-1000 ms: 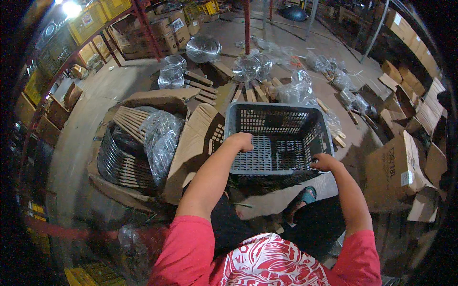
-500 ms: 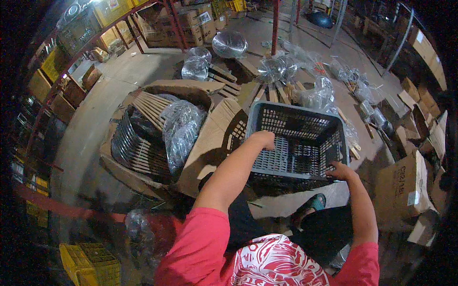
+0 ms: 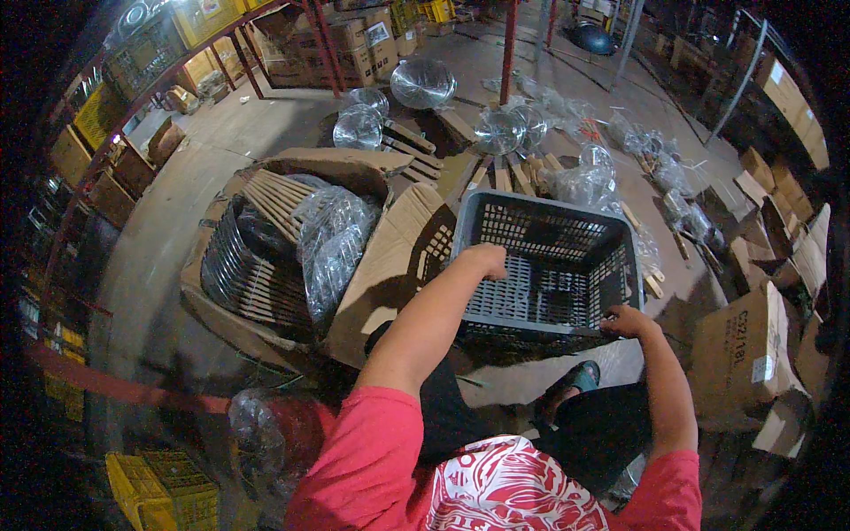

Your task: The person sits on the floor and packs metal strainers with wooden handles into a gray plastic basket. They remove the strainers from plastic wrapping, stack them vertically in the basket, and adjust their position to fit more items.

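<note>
A dark grey plastic crate [image 3: 544, 199] with slotted walls and a grid floor is in front of me. My left hand [image 3: 485, 262] reaches over its left side, fingers curled closed at the inner wall; their undersides are hidden. At the near right corner, my right hand [image 3: 625, 321] has its fingers bent over the rim. To the left is an open cardboard box [image 3: 257, 332] packed with round metal-wire tools with wooden handles [image 3: 274, 205], partly wrapped in clear plastic [image 3: 336, 234].
Beyond the crate, plastic-wrapped round metal pieces [image 3: 500, 131] with wooden handles lie on the floor. A cardboard carton [image 3: 739, 354] stands at right beside torn cardboard. Yellow crates [image 3: 164, 491] sit at lower left, near a red bar [image 3: 133, 380]. A red post [image 3: 508, 62] rises behind.
The whole view has shifted slightly. Both hands keep the same places on the crate, and nothing else has visibly moved.
</note>
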